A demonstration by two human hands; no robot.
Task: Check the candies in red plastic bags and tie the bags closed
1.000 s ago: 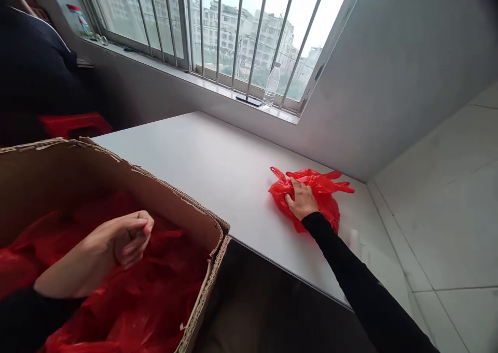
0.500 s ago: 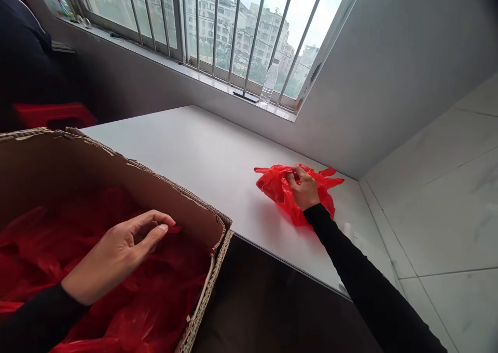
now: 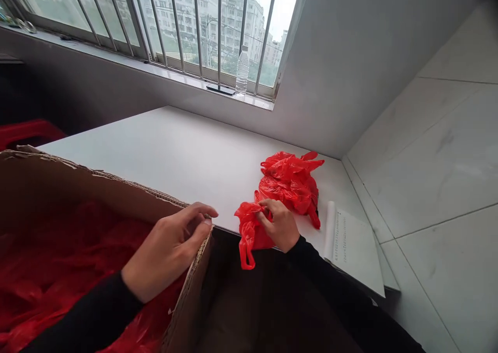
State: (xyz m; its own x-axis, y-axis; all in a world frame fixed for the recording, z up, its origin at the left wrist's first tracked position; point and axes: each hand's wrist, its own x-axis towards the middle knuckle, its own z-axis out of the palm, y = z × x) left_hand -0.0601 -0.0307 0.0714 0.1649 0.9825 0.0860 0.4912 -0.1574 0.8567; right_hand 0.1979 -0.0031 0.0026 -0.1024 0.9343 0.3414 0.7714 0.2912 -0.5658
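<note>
My right hand (image 3: 280, 227) pinches a crumpled red plastic bag (image 3: 249, 228) by its gathered part, over the table's front edge. One handle loop of that bag hangs below the edge. Just behind it lies a pile of red plastic bags (image 3: 291, 179) on the white table (image 3: 187, 151). My left hand (image 3: 167, 249) is empty, loosely curled with thumb and fingertips a little apart, above the near right corner of a cardboard box (image 3: 128, 184). Inside the box, many thin red plastic bags (image 3: 78, 270) lie heaped; their lower part is hidden.
An open notebook (image 3: 346, 244) lies at the table's right end by a tiled wall (image 3: 439, 156). On the windowsill stand a clear bottle (image 3: 241, 73) and a flat dark object (image 3: 220, 89). Part of a red stool (image 3: 31, 131) shows at the left.
My right hand has drawn one red bag from the pile toward the table's front edge. My left hand has moved right, to the box corner. The view has turned right, showing the notebook.
</note>
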